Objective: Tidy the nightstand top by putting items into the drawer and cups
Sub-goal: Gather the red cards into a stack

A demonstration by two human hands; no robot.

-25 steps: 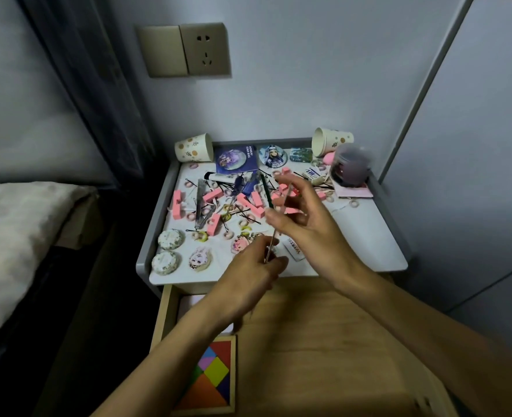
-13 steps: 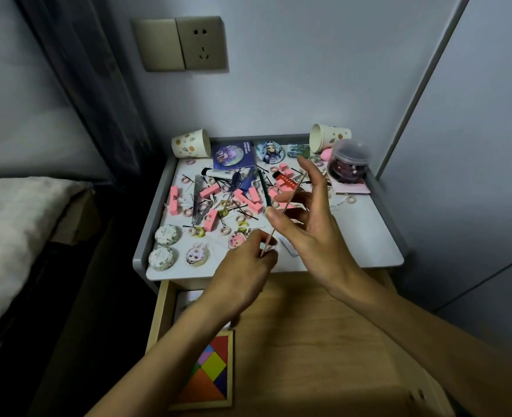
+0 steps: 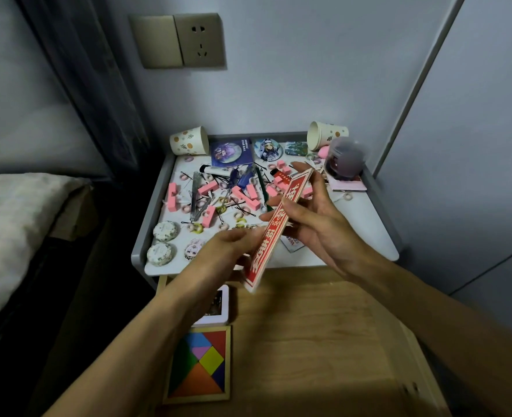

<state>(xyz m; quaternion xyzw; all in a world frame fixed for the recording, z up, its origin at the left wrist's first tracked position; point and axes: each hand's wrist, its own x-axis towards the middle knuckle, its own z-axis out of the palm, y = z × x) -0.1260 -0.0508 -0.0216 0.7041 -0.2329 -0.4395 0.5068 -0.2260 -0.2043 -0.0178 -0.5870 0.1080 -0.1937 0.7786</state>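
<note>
Slanting red strip (image 3: 277,228), near end pinched by fingers of left hand (image 3: 218,257), far end up-right along straight fingers of right hand (image 3: 324,233).

Left hand (image 3: 224,255) pinches red strip (image 3: 276,231); right hand (image 3: 321,228) fingers (image 3: 316,185) straight.

The dark jar (image 3: 345,159) right of centre is blurred — the left hand's (image 3: 227,251) fingertips are hidden behind the red printed strip (image 3: 279,227).

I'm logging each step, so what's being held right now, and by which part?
A red card, in both hands: the left hand pinches it near its lower end, and the right hand rests straight fingers against its upper half.
</note>
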